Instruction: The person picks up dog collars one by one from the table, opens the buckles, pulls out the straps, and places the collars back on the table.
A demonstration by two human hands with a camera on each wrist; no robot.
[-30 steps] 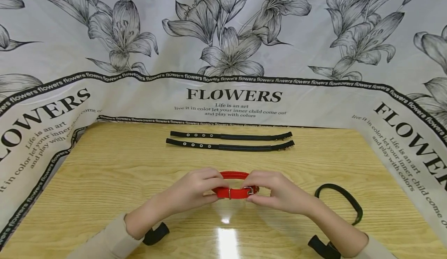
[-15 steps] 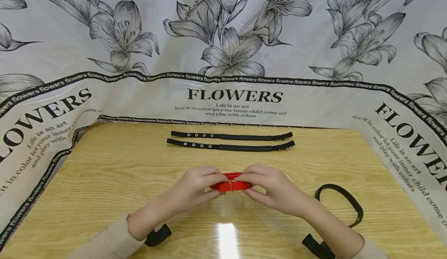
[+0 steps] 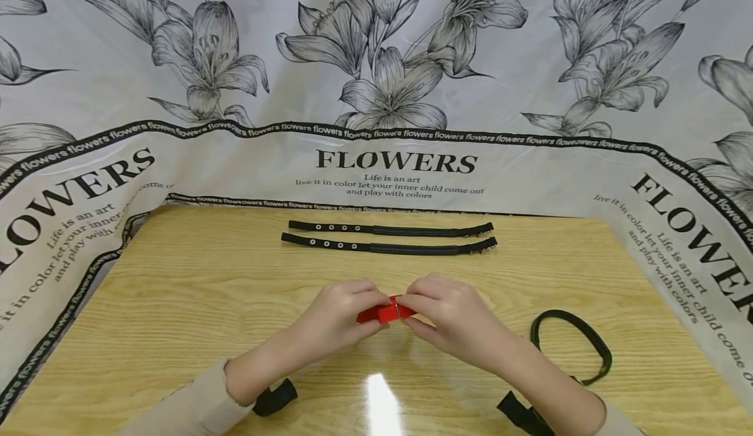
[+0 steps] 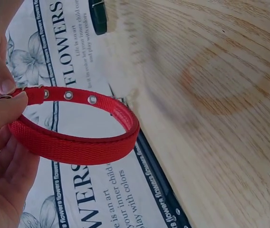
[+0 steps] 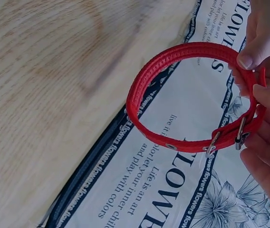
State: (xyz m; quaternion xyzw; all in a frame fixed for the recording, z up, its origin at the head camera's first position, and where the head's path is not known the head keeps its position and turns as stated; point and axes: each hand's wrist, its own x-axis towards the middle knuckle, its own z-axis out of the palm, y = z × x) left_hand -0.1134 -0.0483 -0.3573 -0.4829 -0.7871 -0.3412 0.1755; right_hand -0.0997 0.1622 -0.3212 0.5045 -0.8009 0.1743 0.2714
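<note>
Between both hands, above the middle of the table, is a red collar (image 3: pixel 385 312) closed into a loop. In the left wrist view the red collar (image 4: pixel 78 149) shows metal eyelets along its band. My left hand (image 3: pixel 341 315) pinches one side of it between thumb and fingers. My right hand (image 3: pixel 450 308) pinches the band from the other side, near the buckle. The right wrist view shows the metal buckle (image 5: pixel 241 135) with the strap passed through it, close to the fingertips. Head-view fingers hide part of the collar.
Two black collars (image 3: pixel 412 249) lie straight and parallel at the back of the wooden table (image 3: pixel 194 272). A looped black collar (image 3: pixel 573 321) rests at the right, beside the right forearm. A flower-printed cloth (image 3: pixel 388 102) hangs behind the table and along both sides.
The red collar has turned between the hands, its front ring shifting slightly right and up. My hands have come closer together, and the fingers now cover more of it.
</note>
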